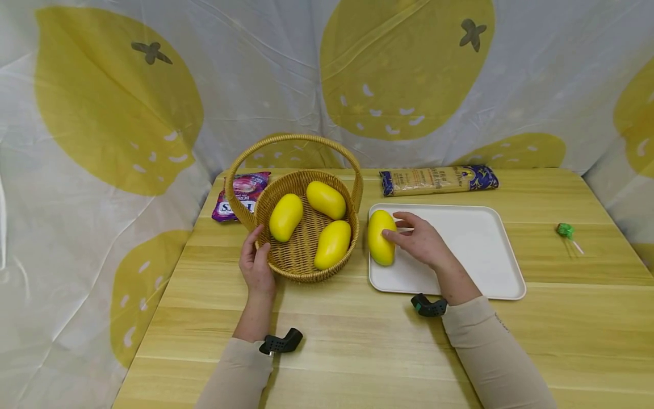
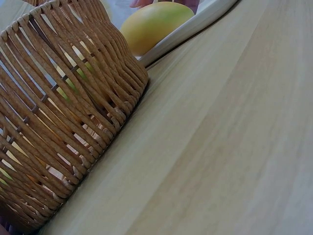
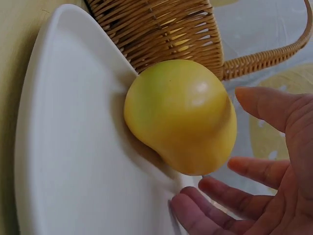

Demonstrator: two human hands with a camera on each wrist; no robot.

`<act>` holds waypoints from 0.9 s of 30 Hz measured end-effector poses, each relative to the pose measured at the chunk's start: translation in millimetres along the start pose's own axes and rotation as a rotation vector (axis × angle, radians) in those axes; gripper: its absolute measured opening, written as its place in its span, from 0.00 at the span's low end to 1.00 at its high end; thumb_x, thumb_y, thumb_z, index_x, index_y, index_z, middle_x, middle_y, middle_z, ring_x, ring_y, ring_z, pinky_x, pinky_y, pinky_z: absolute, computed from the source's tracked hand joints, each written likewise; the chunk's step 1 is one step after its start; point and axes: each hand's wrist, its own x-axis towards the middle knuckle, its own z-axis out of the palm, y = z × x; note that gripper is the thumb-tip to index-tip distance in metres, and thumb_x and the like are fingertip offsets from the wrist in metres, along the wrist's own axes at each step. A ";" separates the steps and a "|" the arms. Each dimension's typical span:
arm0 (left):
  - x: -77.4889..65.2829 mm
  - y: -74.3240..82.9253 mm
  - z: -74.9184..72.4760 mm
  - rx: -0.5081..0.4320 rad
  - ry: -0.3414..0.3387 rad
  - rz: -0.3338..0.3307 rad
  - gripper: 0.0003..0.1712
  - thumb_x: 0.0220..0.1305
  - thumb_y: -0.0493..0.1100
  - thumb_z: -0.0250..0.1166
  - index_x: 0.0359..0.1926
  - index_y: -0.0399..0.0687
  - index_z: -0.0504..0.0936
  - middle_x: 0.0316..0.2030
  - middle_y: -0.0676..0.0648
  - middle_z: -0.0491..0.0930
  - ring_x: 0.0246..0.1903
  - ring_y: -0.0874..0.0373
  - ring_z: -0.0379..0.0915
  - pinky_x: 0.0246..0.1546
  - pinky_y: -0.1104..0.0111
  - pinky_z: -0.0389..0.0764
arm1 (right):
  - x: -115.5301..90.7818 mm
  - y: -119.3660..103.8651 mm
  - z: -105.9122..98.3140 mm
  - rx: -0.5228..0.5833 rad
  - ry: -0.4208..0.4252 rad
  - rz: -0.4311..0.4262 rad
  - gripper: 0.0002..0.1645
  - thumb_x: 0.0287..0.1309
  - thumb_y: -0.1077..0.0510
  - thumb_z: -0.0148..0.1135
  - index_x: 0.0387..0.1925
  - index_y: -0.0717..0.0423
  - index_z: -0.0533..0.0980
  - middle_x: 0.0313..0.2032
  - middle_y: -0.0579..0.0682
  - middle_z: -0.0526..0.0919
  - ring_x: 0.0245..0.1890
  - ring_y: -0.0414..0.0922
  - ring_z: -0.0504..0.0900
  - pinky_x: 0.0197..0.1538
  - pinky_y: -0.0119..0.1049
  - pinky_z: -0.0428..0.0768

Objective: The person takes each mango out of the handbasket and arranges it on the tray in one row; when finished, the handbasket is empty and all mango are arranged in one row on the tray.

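Note:
A yellow mango (image 1: 381,237) lies on the left end of a white tray (image 1: 460,250). My right hand (image 1: 420,237) reaches over it from the right, thumb and fingers spread around its side. In the right wrist view, gaps show between the fingertips and this mango (image 3: 181,117). At the left, a wicker basket (image 1: 306,275) with a tall hoop handle holds three more mangoes, among them a front one (image 1: 333,245). My left hand (image 1: 257,267) rests against the basket's left side, fingertips at the rim. The left wrist view shows mostly the basket's woven wall (image 2: 73,98).
Behind the basket on the left lies a purple candy bag (image 1: 240,196). A long pasta packet (image 1: 439,180) lies beyond the tray along the back edge. Far right on the wooden table (image 1: 357,352) is a green-wrapped lollipop (image 1: 565,230). A lemon-print cloth (image 1: 286,74) hangs behind.

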 end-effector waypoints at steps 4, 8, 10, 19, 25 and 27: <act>-0.2 -0.1 -0.4 0.010 0.007 -0.013 0.24 0.65 0.27 0.52 0.59 0.41 0.83 0.53 0.62 0.83 0.67 0.63 0.68 0.73 0.66 0.65 | -6.4 -6.6 -4.1 -0.069 0.041 -0.022 0.49 0.61 0.34 0.66 0.77 0.47 0.62 0.73 0.56 0.69 0.69 0.59 0.72 0.66 0.58 0.76; -0.7 1.3 -0.3 0.018 0.011 -0.020 0.24 0.65 0.28 0.52 0.59 0.40 0.82 0.54 0.62 0.83 0.68 0.62 0.67 0.72 0.69 0.66 | -17.2 -15.2 -8.4 -0.133 0.060 -0.137 0.46 0.60 0.37 0.69 0.74 0.46 0.65 0.71 0.53 0.71 0.67 0.58 0.74 0.66 0.57 0.77; -1.0 2.0 -0.2 0.022 0.008 -0.016 0.24 0.65 0.28 0.53 0.59 0.39 0.82 0.55 0.61 0.83 0.68 0.62 0.67 0.72 0.70 0.66 | -24.1 -20.6 -8.4 -0.153 0.042 -0.230 0.43 0.60 0.41 0.71 0.73 0.49 0.68 0.70 0.54 0.73 0.67 0.58 0.74 0.66 0.56 0.76; -1.5 1.3 -1.2 0.004 -0.004 0.003 0.23 0.66 0.29 0.53 0.59 0.39 0.82 0.56 0.58 0.83 0.69 0.60 0.66 0.72 0.70 0.65 | -43.4 -62.2 8.7 -0.221 -0.134 -0.596 0.39 0.49 0.46 0.80 0.64 0.45 0.78 0.65 0.48 0.79 0.67 0.53 0.74 0.70 0.56 0.73; 0.1 0.1 -0.8 0.001 -0.002 0.012 0.23 0.65 0.28 0.53 0.59 0.36 0.81 0.57 0.57 0.83 0.70 0.60 0.66 0.73 0.70 0.65 | -21.6 -98.1 21.9 -0.381 -0.284 -0.690 0.43 0.47 0.40 0.79 0.65 0.43 0.77 0.67 0.48 0.75 0.69 0.51 0.71 0.71 0.55 0.70; -0.1 -0.7 -0.4 0.005 -0.004 0.017 0.23 0.65 0.28 0.53 0.60 0.35 0.81 0.56 0.58 0.83 0.69 0.60 0.67 0.72 0.71 0.65 | -10.3 -107.2 25.8 -0.429 -0.341 -0.719 0.43 0.48 0.40 0.79 0.66 0.44 0.76 0.67 0.49 0.75 0.69 0.51 0.71 0.72 0.53 0.70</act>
